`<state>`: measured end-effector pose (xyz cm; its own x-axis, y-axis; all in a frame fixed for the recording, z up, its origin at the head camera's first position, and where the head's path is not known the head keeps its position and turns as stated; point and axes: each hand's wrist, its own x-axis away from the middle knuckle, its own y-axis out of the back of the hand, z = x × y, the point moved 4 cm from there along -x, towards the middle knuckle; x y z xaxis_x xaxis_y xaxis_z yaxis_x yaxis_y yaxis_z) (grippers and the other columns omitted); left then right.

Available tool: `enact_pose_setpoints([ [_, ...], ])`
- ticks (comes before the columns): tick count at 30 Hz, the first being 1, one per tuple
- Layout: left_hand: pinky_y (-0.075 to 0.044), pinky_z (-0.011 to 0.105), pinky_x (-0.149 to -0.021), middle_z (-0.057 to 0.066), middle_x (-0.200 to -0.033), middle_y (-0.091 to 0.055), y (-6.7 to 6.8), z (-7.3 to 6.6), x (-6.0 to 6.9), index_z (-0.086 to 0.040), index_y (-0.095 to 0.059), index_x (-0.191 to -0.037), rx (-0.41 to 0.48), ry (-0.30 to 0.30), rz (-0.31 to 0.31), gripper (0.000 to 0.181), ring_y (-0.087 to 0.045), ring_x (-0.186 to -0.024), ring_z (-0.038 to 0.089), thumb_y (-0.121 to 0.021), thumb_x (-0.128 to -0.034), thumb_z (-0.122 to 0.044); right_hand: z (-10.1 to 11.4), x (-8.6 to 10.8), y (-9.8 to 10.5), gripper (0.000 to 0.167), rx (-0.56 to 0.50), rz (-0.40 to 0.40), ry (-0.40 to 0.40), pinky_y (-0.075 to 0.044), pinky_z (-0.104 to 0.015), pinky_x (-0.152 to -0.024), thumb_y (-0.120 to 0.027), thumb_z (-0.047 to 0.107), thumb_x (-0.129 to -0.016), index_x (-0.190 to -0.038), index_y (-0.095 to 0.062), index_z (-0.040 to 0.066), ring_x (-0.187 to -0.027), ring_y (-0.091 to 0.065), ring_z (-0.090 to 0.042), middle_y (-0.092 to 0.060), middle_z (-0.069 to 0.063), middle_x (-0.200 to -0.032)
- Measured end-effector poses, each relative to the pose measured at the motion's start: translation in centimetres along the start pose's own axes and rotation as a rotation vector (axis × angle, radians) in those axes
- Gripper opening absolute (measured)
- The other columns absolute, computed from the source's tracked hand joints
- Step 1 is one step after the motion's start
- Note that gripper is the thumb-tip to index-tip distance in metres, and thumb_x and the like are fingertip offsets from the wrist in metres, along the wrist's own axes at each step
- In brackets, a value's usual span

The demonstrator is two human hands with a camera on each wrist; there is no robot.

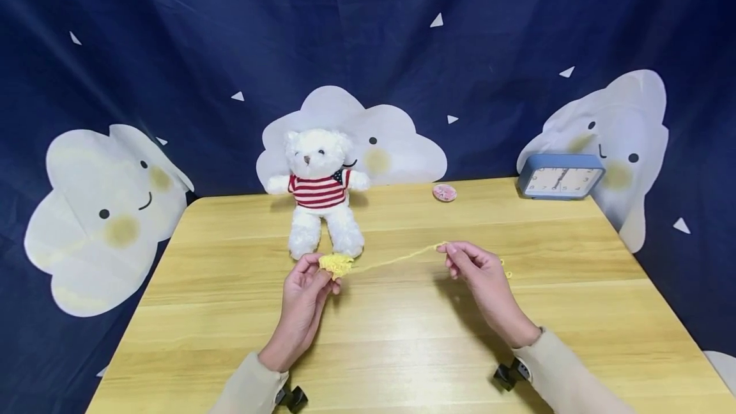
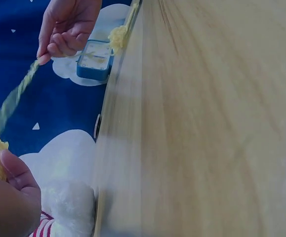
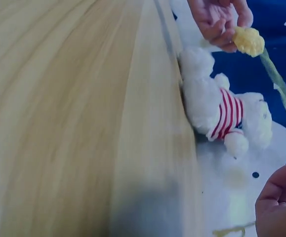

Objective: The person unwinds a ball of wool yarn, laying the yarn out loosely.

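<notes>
A small yellow knitted or crocheted piece is pinched between the thumb and fingers of my left hand, above the table in front of the bear. From it a strand of yellow yarn stretches to the right. My right hand pinches the far part of that strand between thumb and index finger. In the left wrist view the strand looks blurred and twisted. More yellow yarn lies bunched beyond the right hand, mostly hidden behind it in the head view.
A white teddy bear in a striped shirt sits at the back of the wooden table. A round pink object lies near the back edge. A blue clock stands at the back right, before a dark blue curtain.
</notes>
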<state>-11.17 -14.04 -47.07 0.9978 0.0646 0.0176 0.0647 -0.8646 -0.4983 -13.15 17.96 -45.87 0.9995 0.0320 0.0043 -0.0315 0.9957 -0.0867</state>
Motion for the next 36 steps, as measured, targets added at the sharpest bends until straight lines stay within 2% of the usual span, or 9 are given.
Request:
enact_pose_setpoints([
  [4, -0.060, 0.023, -0.064, 0.007, -0.102, -0.066, 0.2, -0.2, 0.0, -0.005, -0.062, -0.116, -0.008, -0.007, -0.008, 0.026, -0.068, -0.077, 0.018, -0.057, -0.1003, 0.015, -0.2, 0.2, 1.5, 0.029, -0.008, -0.052, -0.012, -0.060, -0.023, -0.071, -0.065, 0.015, -0.112, -0.119, -0.074, -0.012, -0.078, -0.063, -0.015, -0.070, -0.006, -0.090],
  [6, -0.060, 0.023, -0.065, 0.007, -0.102, -0.066, 0.4, -0.2, 0.0, -0.004, -0.062, -0.117, -0.013, -0.010, -0.011, 0.026, -0.068, -0.077, 0.018, -0.057, -0.1002, 0.015, -0.2, 0.3, 2.3, 0.028, -0.016, -0.083, -0.011, -0.059, -0.022, -0.068, -0.065, 0.015, -0.112, -0.117, -0.075, -0.010, -0.077, -0.063, -0.015, -0.071, -0.004, -0.089],
  [11, -0.060, 0.023, -0.065, 0.007, -0.102, -0.067, 0.8, -0.4, 0.0, -0.005, -0.063, -0.116, -0.013, -0.007, -0.025, 0.025, -0.068, -0.077, 0.018, -0.058, -0.1001, 0.015, 0.2, 0.5, 4.3, 0.023, -0.105, -0.145, 0.019, -0.058, -0.019, -0.066, -0.064, 0.012, -0.112, -0.112, -0.078, -0.006, -0.077, -0.063, -0.011, -0.071, -0.004, -0.089],
  [16, -0.060, 0.024, -0.065, 0.007, -0.102, -0.067, 1.0, -0.5, 0.1, -0.006, -0.064, -0.115, 0.001, -0.015, -0.022, 0.026, -0.067, -0.077, 0.019, -0.058, -0.1002, 0.015, 0.5, 0.5, 6.2, 0.020, -0.185, -0.179, 0.049, -0.059, -0.018, -0.069, -0.064, 0.009, -0.111, -0.109, -0.080, -0.003, -0.077, -0.063, -0.010, -0.072, -0.002, -0.089],
  [22, -0.061, 0.025, -0.067, 0.008, -0.103, -0.068, 1.1, -0.5, 0.1, -0.002, -0.062, -0.116, 0.015, -0.030, -0.008, 0.023, -0.067, -0.079, 0.021, -0.057, -0.1013, 0.015, 0.3, 0.6, 8.8, 0.020, -0.176, -0.184, 0.042, -0.058, -0.018, -0.068, -0.064, 0.010, -0.112, -0.109, -0.080, -0.002, -0.076, -0.063, -0.010, -0.073, -0.001, -0.089],
  [30, -0.060, 0.025, -0.066, 0.010, -0.108, -0.067, 1.4, -0.5, 0.0, 0.000, -0.061, -0.117, 0.010, -0.040, -0.021, 0.020, -0.068, -0.081, 0.021, -0.056, -0.1029, 0.014, -0.6, 0.7, 12.0, 0.019, -0.059, -0.196, -0.046, -0.058, -0.019, -0.069, -0.067, 0.014, -0.111, -0.111, -0.082, 0.002, -0.078, -0.064, -0.011, -0.075, -0.002, -0.093],
  [33, -0.059, 0.025, -0.066, 0.010, -0.107, -0.067, 1.4, -0.5, 0.0, 0.001, -0.061, -0.117, 0.015, -0.050, -0.016, 0.019, -0.067, -0.081, 0.021, -0.057, -0.1032, 0.014, -0.8, 0.8, 12.7, 0.021, 0.091, -0.203, -0.090, -0.058, -0.019, -0.070, -0.065, 0.014, -0.111, -0.116, -0.080, -0.001, -0.080, -0.065, -0.009, -0.076, 0.003, -0.095],
  [36, -0.059, 0.026, -0.066, 0.010, -0.107, -0.066, 1.4, -0.5, 0.0, 0.001, -0.060, -0.118, 0.019, -0.057, -0.012, 0.020, -0.065, -0.082, 0.021, -0.057, -0.1030, 0.014, -1.2, 0.9, 12.9, 0.028, 0.269, -0.161, -0.140, -0.060, -0.021, -0.072, -0.062, 0.014, -0.113, -0.125, -0.074, -0.009, -0.083, -0.067, -0.008, -0.076, 0.007, -0.097],
])
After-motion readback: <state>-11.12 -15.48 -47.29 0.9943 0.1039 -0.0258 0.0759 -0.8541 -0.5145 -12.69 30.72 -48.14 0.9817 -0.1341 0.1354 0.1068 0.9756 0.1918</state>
